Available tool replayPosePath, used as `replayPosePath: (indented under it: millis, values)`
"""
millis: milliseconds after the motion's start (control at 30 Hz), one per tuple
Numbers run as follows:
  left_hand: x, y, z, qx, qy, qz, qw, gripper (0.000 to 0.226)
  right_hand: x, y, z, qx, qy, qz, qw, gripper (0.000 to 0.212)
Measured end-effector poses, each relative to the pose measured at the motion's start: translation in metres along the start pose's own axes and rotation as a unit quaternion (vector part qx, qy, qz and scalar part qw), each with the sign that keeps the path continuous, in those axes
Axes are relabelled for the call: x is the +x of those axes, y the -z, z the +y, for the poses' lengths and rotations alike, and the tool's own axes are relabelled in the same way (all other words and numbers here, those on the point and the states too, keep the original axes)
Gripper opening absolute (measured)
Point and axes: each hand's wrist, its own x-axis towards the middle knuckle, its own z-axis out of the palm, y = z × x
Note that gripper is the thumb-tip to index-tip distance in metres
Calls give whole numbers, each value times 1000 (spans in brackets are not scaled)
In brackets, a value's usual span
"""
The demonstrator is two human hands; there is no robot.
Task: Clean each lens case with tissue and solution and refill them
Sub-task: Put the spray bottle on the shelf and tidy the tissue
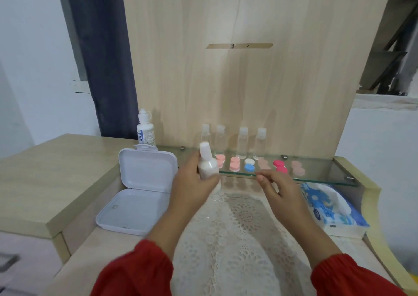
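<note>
Left hand (192, 178) wrapped around a small white bottle (207, 161), held upright just in front of the glass shelf (321, 173), motion-blurred. Right hand (278, 189) empty, fingers loosely curled, thumb and forefinger close together at the shelf's front edge — near the lens cases, contact unclear. Six lens cases in a row on the shelf: pink (220, 160) partly behind the bottle, pink (234, 164), white-and-blue (249, 165), pale beige (263, 163), hot pink (280, 166), pale pink (297, 168). All capped. Four clear small bottles (243, 143) standing behind the cases against the wooden panel (248, 69). Solution bottle (146, 128) upright at far left of the shelf. White plastic box (138, 191) open, lid up, left of the hands. Tissue pack (332, 207) right, under the shelf end, one tissue pulled up. Lace mat (239, 228) below both hands. Red sleeves (140, 271) on both arms.
</note>
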Motion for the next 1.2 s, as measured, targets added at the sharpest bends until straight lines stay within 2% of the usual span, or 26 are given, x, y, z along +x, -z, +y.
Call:
replayPosePath:
  millis: [100, 333, 600, 667, 733, 800, 867, 967, 1033, 1133, 1200]
  values:
    - [48, 23, 17, 61, 15, 15, 998, 37, 14, 0, -7, 7, -5, -2, 1000, 18]
    - [118, 38, 5, 250, 43, -34, 967, 37, 23, -2, -14, -5, -11, -11, 1000, 16]
    - [124, 27, -5, 301, 77, -56, 949, 46, 24, 0, -6, -10, -5, -11, 1000, 16]
    - [117, 27, -2, 314, 79, -41, 945, 53, 19, 2, -1, -10, -3, -15, 1000, 16]
    - [104, 21, 1, 318, 31, 51, 946, 58, 10, 3, 8, -23, -1, -10, 1000, 14]
    - [83, 7, 8, 249, -76, 154, 953, 49, -2, 4, 21, -50, 0, 31, 998, 12]
    - [58, -17, 15, 183, -192, 184, 947, 35, -14, 7, 35, -96, -13, 105, 990, 11]
    - [21, -65, 20, 139, -267, 67, 951, 20, -30, 18, 56, -180, -59, 216, 958, 27]
    - [3, -100, 22, 124, -301, -24, 945, 20, -35, 32, 64, -199, -127, 256, 937, 43]
    - [-11, -148, 35, 130, -290, -142, 937, 31, -38, 48, 71, -198, -238, 240, 920, 66]
    - [-14, -171, 49, 165, -251, -241, 923, 40, -42, 53, 75, -209, -259, 214, 918, 79]
